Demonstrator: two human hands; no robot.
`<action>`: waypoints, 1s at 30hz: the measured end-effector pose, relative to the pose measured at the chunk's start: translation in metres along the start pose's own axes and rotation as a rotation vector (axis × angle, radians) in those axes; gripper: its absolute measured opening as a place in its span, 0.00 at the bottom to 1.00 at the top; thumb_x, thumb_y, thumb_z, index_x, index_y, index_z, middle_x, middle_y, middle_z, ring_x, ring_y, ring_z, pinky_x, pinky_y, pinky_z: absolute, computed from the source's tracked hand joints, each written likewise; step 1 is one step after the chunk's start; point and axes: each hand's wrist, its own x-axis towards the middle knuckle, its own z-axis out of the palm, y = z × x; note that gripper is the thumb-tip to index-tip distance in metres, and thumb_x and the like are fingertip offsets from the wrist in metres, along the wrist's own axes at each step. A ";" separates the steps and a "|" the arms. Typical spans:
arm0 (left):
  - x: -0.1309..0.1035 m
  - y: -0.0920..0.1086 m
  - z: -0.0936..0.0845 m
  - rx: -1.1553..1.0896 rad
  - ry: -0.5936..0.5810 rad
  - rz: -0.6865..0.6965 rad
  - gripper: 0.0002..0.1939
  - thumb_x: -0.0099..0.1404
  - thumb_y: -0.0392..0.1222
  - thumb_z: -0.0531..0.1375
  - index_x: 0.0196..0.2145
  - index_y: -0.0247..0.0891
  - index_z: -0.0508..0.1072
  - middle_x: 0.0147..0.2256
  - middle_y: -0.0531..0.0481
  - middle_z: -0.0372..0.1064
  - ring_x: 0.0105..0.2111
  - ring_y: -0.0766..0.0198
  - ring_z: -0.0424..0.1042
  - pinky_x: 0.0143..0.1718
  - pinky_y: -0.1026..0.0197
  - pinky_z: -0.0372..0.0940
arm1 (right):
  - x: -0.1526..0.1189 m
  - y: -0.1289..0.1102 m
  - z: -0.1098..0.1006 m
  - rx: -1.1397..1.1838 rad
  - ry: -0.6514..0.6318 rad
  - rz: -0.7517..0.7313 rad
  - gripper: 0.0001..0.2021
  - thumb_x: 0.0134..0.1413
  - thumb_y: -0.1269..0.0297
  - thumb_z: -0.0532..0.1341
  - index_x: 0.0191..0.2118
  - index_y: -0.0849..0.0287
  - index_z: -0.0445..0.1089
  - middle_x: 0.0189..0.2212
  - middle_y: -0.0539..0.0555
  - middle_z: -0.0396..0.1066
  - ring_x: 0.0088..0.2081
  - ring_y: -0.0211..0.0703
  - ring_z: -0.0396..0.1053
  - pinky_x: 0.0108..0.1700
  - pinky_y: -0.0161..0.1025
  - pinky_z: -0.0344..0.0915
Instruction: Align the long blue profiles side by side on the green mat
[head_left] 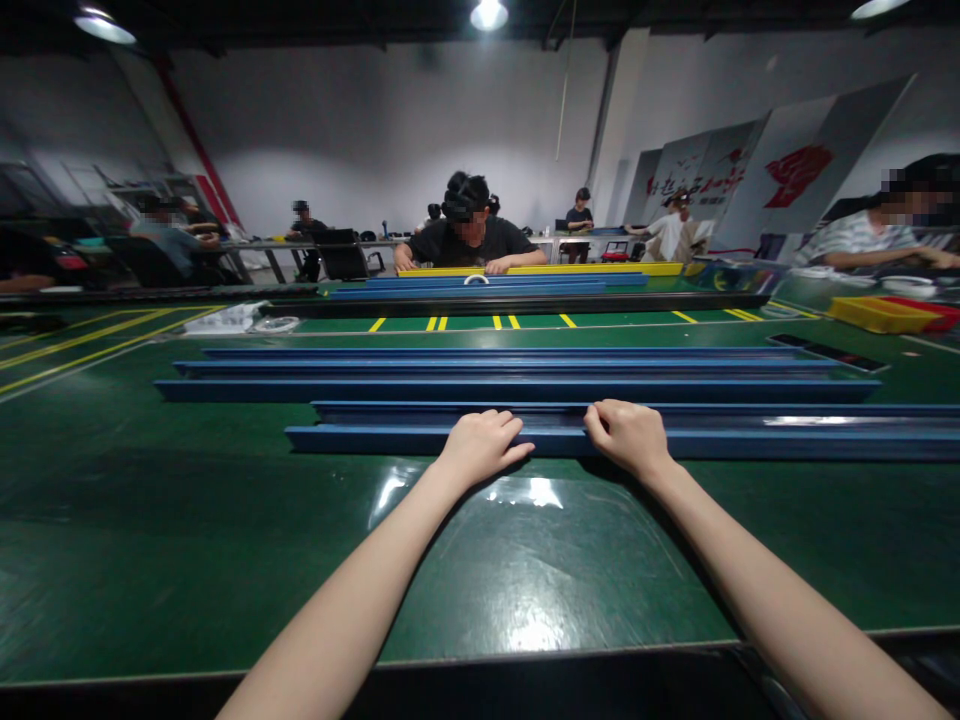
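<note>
Centrally, a blue channel (pixel 405 440) is laid on a green table (pixel 187 560), its length set from nine to three o'clock and its three o'clock end cut off by the edge of the view. Two bare hands are placed on it, apart from each other: the left hand (pixel 484 445) is rested over the near wall, its thumb pointed toward three o'clock, and the right hand (pixel 628 435) is set on the same wall with its fingers curled. Whether either is clamped tightly cannot be told. Just beyond, at twelve o'clock, further blue channels (pixel 517 390) are aligned parallel to the first. Near their end, toward two o'clock, a dark phone (pixel 829 353) is placed, with a yellow tray (pixel 874 316) farther off. At ten o'clock, a white packet (pixel 225 320) is seen. Across the table, between eleven and twelve o'clock, a yellow bar (pixel 600 270) is touched by a co-worker (pixel 480 243) in dark clothing.
</note>
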 end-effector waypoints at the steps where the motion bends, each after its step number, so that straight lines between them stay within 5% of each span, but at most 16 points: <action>1: 0.000 0.000 0.000 0.001 -0.001 -0.001 0.17 0.63 0.53 0.47 0.32 0.37 0.66 0.32 0.49 0.68 0.33 0.63 0.68 0.30 0.63 0.59 | 0.000 0.000 0.000 0.000 0.001 0.000 0.20 0.52 0.60 0.45 0.18 0.60 0.67 0.20 0.53 0.69 0.21 0.34 0.61 0.22 0.34 0.41; 30: 0.000 0.001 0.000 0.024 0.004 0.001 0.18 0.63 0.53 0.47 0.33 0.37 0.66 0.32 0.49 0.68 0.33 0.62 0.68 0.30 0.63 0.59 | 0.000 0.001 0.002 -0.008 0.012 0.000 0.20 0.52 0.60 0.46 0.18 0.60 0.66 0.20 0.53 0.69 0.21 0.34 0.61 0.22 0.33 0.41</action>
